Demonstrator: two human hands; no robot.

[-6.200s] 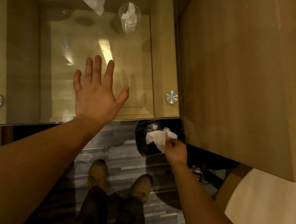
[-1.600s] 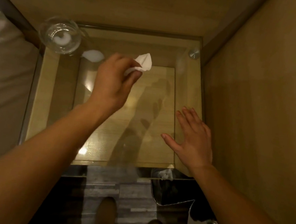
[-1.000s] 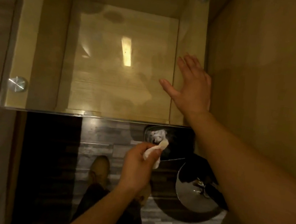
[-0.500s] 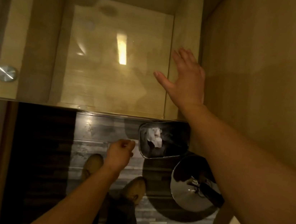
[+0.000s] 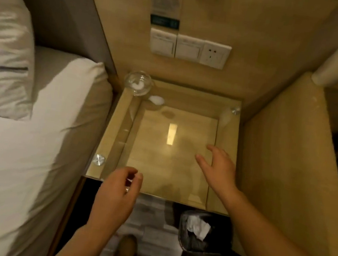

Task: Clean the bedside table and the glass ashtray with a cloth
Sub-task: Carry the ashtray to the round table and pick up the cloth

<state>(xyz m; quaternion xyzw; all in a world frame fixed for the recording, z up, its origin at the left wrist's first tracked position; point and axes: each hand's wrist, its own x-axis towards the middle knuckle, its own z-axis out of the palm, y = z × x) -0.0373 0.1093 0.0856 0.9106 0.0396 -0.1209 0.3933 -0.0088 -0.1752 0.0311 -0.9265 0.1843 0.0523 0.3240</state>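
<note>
The bedside table (image 5: 167, 149) has a glass top over light wood and stands between the bed and a wooden side panel. A clear glass ashtray (image 5: 138, 83) sits at its far left corner with something white inside. My left hand (image 5: 117, 194) hovers over the table's front left edge, fingers loosely curled and holding nothing. My right hand (image 5: 218, 168) rests spread on the glass near the right side, also with nothing in it. White crumpled tissue (image 5: 196, 228) lies in the dark bin (image 5: 205, 233) on the floor below the table's front right.
A bed with white sheet (image 5: 21, 151) and pillow (image 5: 2, 63) borders the table's left. Wall switches and a socket (image 5: 189, 49) sit above it. A wooden panel (image 5: 288, 165) closes the right side. My shoe (image 5: 126, 249) stands on the grey floor.
My left hand dropped the tissue into the bin and rose back to the table's front edge, holding nothing. The view tilted up, bringing the ashtray, bed and wall back into sight.
</note>
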